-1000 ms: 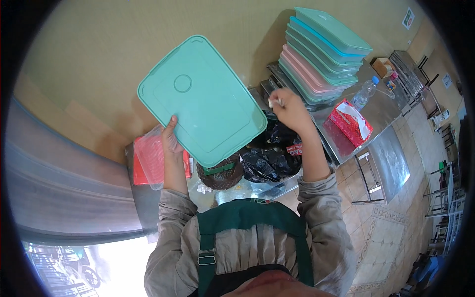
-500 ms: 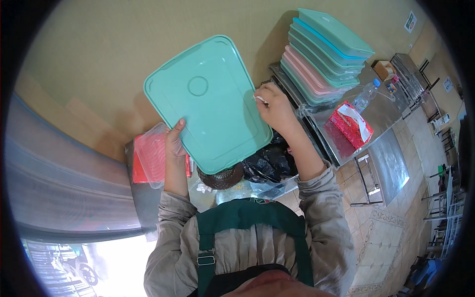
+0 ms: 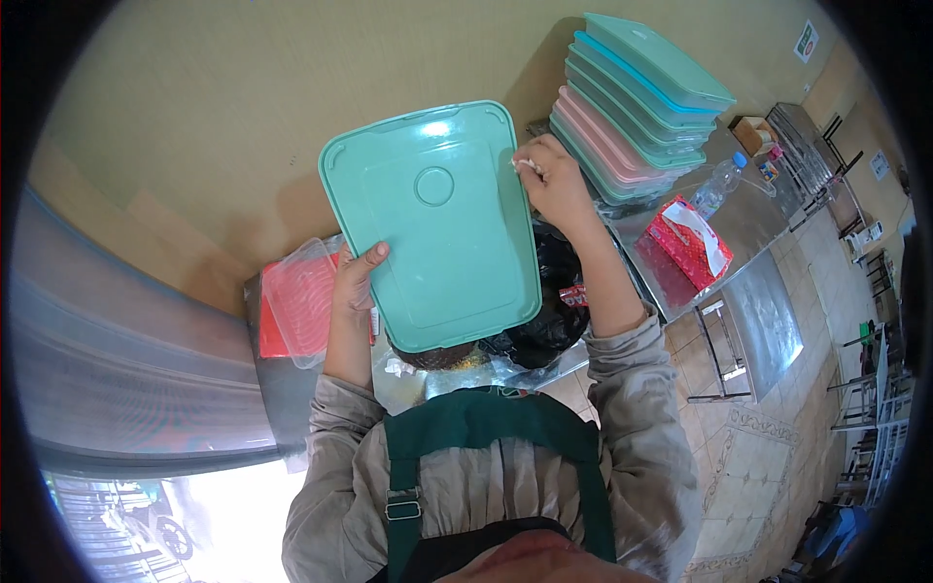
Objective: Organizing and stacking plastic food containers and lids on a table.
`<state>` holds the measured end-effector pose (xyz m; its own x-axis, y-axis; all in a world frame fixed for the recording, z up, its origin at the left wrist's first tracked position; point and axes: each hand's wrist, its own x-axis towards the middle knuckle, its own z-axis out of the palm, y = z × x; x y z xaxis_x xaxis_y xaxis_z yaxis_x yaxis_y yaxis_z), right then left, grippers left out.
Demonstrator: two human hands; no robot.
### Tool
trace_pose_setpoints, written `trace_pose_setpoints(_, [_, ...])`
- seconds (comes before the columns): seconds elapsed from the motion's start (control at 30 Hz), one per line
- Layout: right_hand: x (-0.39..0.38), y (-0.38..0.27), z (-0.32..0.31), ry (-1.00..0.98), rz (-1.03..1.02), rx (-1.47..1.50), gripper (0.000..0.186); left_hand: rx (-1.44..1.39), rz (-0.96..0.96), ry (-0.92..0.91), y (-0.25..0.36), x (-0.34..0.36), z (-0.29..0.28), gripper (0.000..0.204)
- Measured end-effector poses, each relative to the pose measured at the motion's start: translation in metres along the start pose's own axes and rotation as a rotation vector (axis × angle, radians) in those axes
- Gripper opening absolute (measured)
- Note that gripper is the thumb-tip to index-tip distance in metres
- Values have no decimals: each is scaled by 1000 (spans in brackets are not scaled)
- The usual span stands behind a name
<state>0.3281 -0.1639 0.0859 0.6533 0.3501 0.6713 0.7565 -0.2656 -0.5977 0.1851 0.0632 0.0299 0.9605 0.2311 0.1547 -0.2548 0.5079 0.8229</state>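
Head view: wiping was judged underway, the green lid [image 3: 437, 223] gripped upright before the chest by the left hand [image 3: 355, 282]; the right hand [image 3: 554, 185], fingers pinched shut on a small white wad [image 3: 526, 165], met its right edge; steady strokes would be needed next.

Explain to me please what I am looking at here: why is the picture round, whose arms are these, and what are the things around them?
The picture comes from a wide fisheye camera worn on a person's head and looking down, so the edges curve and the arms enter from below. No machine is here, only two bare hands.

The left hand holds a large green lid by its lower left edge, raised in front of the yellowish wall. The right hand pinches a small white wad, perhaps tissue or cloth, against the lid's right edge.

On the metal counter to the right stand a stack of green and pink lids, a red tissue box and a plastic water bottle. Below the lid are black plastic bags; at the left lies a clear container over something red.
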Motion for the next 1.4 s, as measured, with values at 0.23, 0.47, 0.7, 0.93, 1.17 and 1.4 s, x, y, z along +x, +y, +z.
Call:
trace_pose_setpoints(0.23, [-57, 13, 16, -214, -54, -29, 4, -105, 124, 95, 5, 8, -11, 39])
trace_pose_setpoints(0.47, [-86, 33, -6, -550, 124, -201, 10, -118, 210, 132, 9, 23, -23, 39])
trace_pose_setpoints(0.7, [-39, -6, -21, -171, 46, 8, 13, -206, 192, 156, 6, 26, -21, 37])
trace_pose_setpoints(0.93, [-58, 14, 20, -56, -162, -231, 19, -338, 131, 169, 8, 30, -12, 30])
trace_pose_setpoints(1.17, [-97, 10, 55, 124, -40, -171, 17, -369, 214, 153, 1, 36, 11, 27])
trace_pose_setpoints(1.4, [-116, -8, 62, 24, -53, -226, 18, -235, 324, 67, -2, 33, 42, 27])
